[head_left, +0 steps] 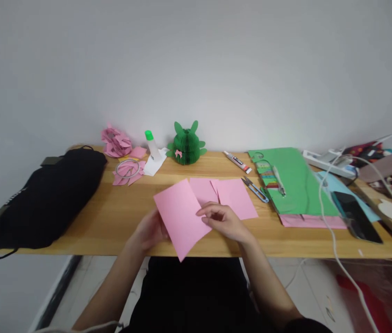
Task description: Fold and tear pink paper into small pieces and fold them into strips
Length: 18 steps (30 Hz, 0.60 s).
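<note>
A sheet of pink paper (178, 212) is held tilted above the front of the table. My left hand (152, 230) grips it from its left and lower side, with the fingers partly hidden behind the sheet. At the sheet's right edge, my right hand (224, 222) has thumb and index finger drawn close together on the paper. More pink paper squares (235, 198) lie flat just behind, partly overlapping. Thread snips (255, 189) with blue handles rest to their right.
A green paper honeycomb figure (186, 148), a glue stick (152, 144) and pink scraps (115, 141) stand at the back. A black bag (46, 199) covers the left side. At right are a glue tube (238, 162), a green folder (300, 180), a phone (357, 216) and a white cable (332, 236).
</note>
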### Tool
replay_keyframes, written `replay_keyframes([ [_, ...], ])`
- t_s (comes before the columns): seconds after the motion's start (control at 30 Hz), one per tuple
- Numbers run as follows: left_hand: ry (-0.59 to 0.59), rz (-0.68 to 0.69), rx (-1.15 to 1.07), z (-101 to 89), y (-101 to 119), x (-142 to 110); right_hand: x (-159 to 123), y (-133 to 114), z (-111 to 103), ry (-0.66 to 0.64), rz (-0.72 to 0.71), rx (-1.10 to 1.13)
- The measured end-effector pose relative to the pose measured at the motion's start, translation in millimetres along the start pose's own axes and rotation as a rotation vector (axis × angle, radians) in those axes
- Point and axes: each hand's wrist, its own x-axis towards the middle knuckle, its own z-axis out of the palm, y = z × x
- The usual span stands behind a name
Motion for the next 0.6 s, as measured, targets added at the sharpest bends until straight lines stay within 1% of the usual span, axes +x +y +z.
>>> replay_keyframes([
  [0.07, -0.034, 0.007, -0.002, 11.3, 3.2, -1.4, -1.6, -2.9, 0.8, -0.023, 0.003, -0.009],
  [0.13, -0.082, 0.020, 0.001, 17.0, 12.3, 0.1, -0.7, -9.6, -0.8, -0.034, 0.000, -0.024],
  [0.23, -0.177, 0.044, 0.022, 19.3, 35.5, 9.1, 8.0, -23.4, -9.6, -0.028, -0.025, -0.054],
  [0.3, -0.202, 0.067, 0.039, 20.0, 54.9, 18.5, 19.4, -33.9, -18.4, 0.003, -0.066, -0.072],
  [0.33, -0.177, 0.087, 0.050, 20.6, 65.3, 23.2, 26.3, -39.8, -23.0, 0.044, -0.092, -0.069],
  [0.37, -0.130, 0.106, 0.054, 21.4, 76.0, 27.6, 33.6, -46.3, -27.2, 0.114, -0.114, -0.043],
  [0.43, 0.028, 0.189, 0.029, 24.3, 97.5, 33.9, 47.7, -61.9, -33.9, 0.299, -0.141, 0.078],
  [0.5, 0.184, 0.307, -0.025, 29.2, 117.7, 36.0, 57.7, -80.3, -37.3, 0.448, -0.159, 0.204],
  [0.57, 0.264, 0.427, -0.074, 36.3, 134.1, 34.0, 61.4, -98.7, -37.0, 0.496, -0.204, 0.224],
  [0.6, 0.272, 0.474, -0.089, 40.4, 140.2, 32.0, 60.9, -106.6, -35.9, 0.519, -0.236, 0.213],
])
